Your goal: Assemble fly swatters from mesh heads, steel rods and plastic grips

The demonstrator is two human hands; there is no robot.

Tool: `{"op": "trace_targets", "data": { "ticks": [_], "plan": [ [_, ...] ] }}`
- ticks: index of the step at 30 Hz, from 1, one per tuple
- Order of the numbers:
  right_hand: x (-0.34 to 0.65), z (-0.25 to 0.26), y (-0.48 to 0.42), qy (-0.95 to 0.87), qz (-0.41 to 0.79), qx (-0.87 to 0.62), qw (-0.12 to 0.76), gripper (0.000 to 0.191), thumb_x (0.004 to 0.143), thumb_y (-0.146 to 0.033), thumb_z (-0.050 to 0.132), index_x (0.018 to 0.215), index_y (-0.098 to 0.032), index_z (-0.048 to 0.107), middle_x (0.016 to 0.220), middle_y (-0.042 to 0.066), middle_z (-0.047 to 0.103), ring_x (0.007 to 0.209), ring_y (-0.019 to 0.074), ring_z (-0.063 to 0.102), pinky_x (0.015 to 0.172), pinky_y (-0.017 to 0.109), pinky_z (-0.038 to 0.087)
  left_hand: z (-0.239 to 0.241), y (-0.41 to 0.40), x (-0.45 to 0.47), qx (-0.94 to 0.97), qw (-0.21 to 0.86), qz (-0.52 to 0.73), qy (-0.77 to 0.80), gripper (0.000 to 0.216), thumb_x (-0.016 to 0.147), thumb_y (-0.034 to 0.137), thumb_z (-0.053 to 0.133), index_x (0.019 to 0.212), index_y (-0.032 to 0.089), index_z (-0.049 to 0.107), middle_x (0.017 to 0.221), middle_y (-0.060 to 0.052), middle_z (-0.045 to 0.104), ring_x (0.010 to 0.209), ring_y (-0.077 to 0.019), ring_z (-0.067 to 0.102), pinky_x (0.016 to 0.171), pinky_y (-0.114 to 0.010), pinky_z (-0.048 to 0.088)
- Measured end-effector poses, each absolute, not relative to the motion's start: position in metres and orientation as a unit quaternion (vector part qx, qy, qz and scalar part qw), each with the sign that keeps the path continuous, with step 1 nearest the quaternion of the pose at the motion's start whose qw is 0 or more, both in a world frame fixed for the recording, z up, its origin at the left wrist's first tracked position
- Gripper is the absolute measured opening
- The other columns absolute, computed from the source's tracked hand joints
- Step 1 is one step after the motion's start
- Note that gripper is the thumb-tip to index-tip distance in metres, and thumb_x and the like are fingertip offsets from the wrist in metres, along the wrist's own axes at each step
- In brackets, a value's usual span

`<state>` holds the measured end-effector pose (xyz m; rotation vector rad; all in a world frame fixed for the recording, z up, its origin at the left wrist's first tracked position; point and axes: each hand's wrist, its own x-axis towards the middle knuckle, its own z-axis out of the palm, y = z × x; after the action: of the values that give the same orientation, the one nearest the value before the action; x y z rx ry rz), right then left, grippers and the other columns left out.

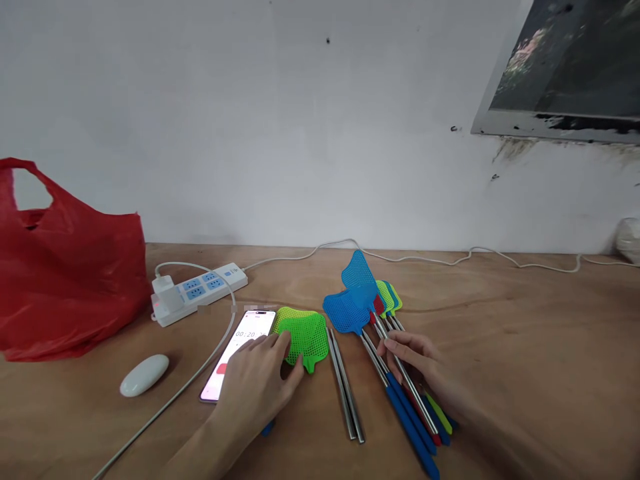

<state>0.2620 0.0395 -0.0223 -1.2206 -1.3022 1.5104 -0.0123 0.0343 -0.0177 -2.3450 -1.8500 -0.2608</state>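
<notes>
My left hand (257,377) reaches over a lit phone (253,325) showing a timer, palm down, its thumb apart from its fingers. Its fingertips are at the edge of a green mesh fly swatter head (309,339), which overlaps a yellow-green head (287,312); I cannot tell whether they touch. My right hand (417,357) pinches the metal rod of a fly swatter (409,380) with red ends, over a pile of swatters. Blue swatter heads (345,311) and blue handles (413,427) lie in that pile. Two bare metal rods (344,387) rest between my hands.
A white power strip (200,291) with a plugged-in charger and cable stands at the back left. A red plastic bag (75,267) is at the far left, with a white oval object (144,375) before it. A thin cord (400,258) runs along the wall.
</notes>
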Motion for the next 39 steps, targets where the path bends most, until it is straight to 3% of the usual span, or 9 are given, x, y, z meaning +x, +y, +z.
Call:
{"op": "trace_targets", "data": {
  "ticks": [7, 16, 19, 22, 27, 30, 33, 39],
  "plan": [
    [0.264, -0.025, 0.036, -0.514, 0.598, -0.477, 0.388, 0.047, 0.081, -0.065, 0.069, 0.082, -0.019, 0.069, 0.051, -0.005, 0.053, 0.043, 0.0078, 0.035, 0.040, 0.021, 0.021, -0.013, 0.033, -0.008, -0.765, 0.023, 0.004, -0.644, 0.025, 0.096, 0.039, 0.047, 0.089, 0.021, 0.062, 0.077, -0.007, 0.073, 0.074, -0.0299, 0.071, 0.057, -0.032, 0.036],
    [0.264, -0.028, 0.040, -0.508, 0.600, -0.473, 0.398, 0.045, 0.082, -0.064, 0.069, 0.083, -0.018, 0.070, 0.051, -0.005, 0.053, 0.044, 0.0089, 0.035, 0.041, 0.022, 0.022, -0.015, 0.025, -0.002, -0.800, -0.002, 0.037, -0.599, 0.013, 0.084, 0.021, 0.051, 0.088, 0.022, 0.063, 0.078, -0.008, 0.073, 0.076, -0.0319, 0.071, 0.057, -0.033, 0.037],
    [0.264, -0.028, 0.039, -0.504, 0.599, -0.478, 0.398, 0.045, 0.082, -0.063, 0.069, 0.082, -0.018, 0.069, 0.052, -0.005, 0.054, 0.045, 0.0089, 0.035, 0.041, 0.022, 0.022, -0.015, 0.021, -0.002, -0.813, -0.017, -0.011, -0.582, 0.009, 0.081, 0.019, 0.051, 0.084, 0.023, 0.059, 0.069, -0.004, 0.069, 0.068, -0.0275, 0.069, 0.054, -0.031, 0.034],
    [0.264, -0.028, 0.039, -0.499, 0.606, -0.473, 0.401, 0.043, 0.083, -0.062, 0.069, 0.082, -0.019, 0.069, 0.052, -0.005, 0.052, 0.045, 0.0082, 0.035, 0.041, 0.021, 0.022, -0.020, 0.020, -0.005, -0.829, -0.094, -0.135, -0.535, 0.005, 0.081, 0.020, 0.052, 0.083, 0.024, 0.052, 0.058, 0.003, 0.060, 0.052, -0.0191, 0.061, 0.050, -0.028, 0.032],
    [0.262, -0.029, 0.041, -0.483, 0.616, -0.465, 0.414, 0.044, 0.080, -0.063, 0.073, 0.081, -0.019, 0.068, 0.052, -0.006, 0.052, 0.042, 0.0072, 0.034, 0.038, 0.020, 0.021, -0.033, 0.021, -0.006, -0.794, -0.269, -0.301, -0.455, 0.017, 0.089, 0.030, 0.056, 0.106, 0.025, 0.057, 0.069, 0.005, 0.062, 0.050, -0.0127, 0.056, 0.046, -0.023, 0.038],
    [0.261, -0.025, 0.040, -0.476, 0.615, -0.468, 0.420, 0.047, 0.077, -0.065, 0.074, 0.083, -0.019, 0.069, 0.053, -0.006, 0.054, 0.040, 0.0052, 0.033, 0.036, 0.018, 0.022, -0.034, 0.023, -0.004, -0.771, -0.300, -0.315, -0.466, 0.024, 0.092, 0.034, 0.059, 0.113, 0.025, 0.065, 0.080, 0.000, 0.067, 0.064, -0.0156, 0.062, 0.055, -0.024, 0.045],
    [0.260, -0.022, 0.040, -0.464, 0.623, -0.456, 0.435, 0.047, 0.077, -0.064, 0.076, 0.087, -0.019, 0.071, 0.059, -0.003, 0.060, 0.040, 0.0043, 0.038, 0.036, 0.016, 0.024, -0.030, 0.023, -0.001, -0.774, -0.307, -0.309, -0.460, 0.017, 0.094, 0.034, 0.060, 0.099, 0.024, 0.072, 0.084, -0.001, 0.068, 0.076, -0.0182, 0.063, 0.068, -0.028, 0.048],
    [0.259, -0.025, 0.040, -0.437, 0.656, -0.393, 0.473, 0.042, 0.079, -0.058, 0.077, 0.089, -0.018, 0.073, 0.074, 0.005, 0.071, 0.057, 0.0104, 0.055, 0.049, 0.020, 0.041, -0.025, 0.017, 0.006, -0.749, -0.373, -0.291, -0.464, 0.019, 0.093, 0.037, 0.057, 0.091, 0.020, 0.067, 0.077, -0.001, 0.063, 0.069, -0.0170, 0.057, 0.061, -0.026, 0.044]
  ]
}}
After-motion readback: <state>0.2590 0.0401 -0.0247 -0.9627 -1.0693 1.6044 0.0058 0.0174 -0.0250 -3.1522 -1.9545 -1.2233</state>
